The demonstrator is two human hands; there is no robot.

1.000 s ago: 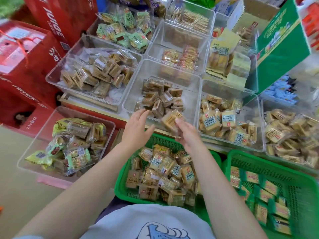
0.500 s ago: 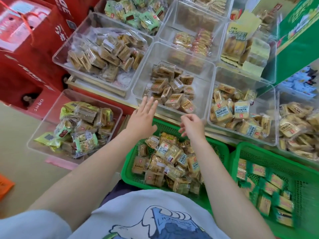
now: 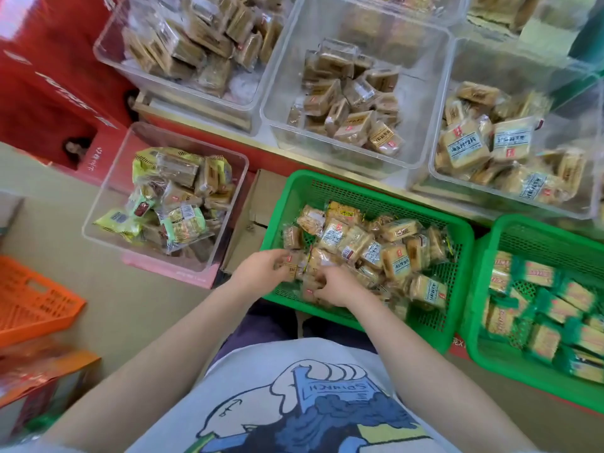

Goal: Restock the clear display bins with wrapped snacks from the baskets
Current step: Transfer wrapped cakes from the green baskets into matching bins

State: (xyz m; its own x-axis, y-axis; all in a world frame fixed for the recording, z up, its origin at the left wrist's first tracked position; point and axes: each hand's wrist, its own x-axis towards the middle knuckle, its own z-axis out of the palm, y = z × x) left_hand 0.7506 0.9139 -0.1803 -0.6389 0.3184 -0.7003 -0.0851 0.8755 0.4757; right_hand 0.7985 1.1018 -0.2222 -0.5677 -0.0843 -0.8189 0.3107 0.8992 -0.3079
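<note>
Floor, green basket: both hands now down gripping snacks.

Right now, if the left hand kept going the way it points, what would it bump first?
Probably the snacks piled in the basket; the left hand already touches one.

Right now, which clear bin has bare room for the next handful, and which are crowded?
The middle clear bin has bare floor behind its pile of brown packs, towards its back wall. The left bin and right bin look crowded. Both hands are in the green basket.
</note>
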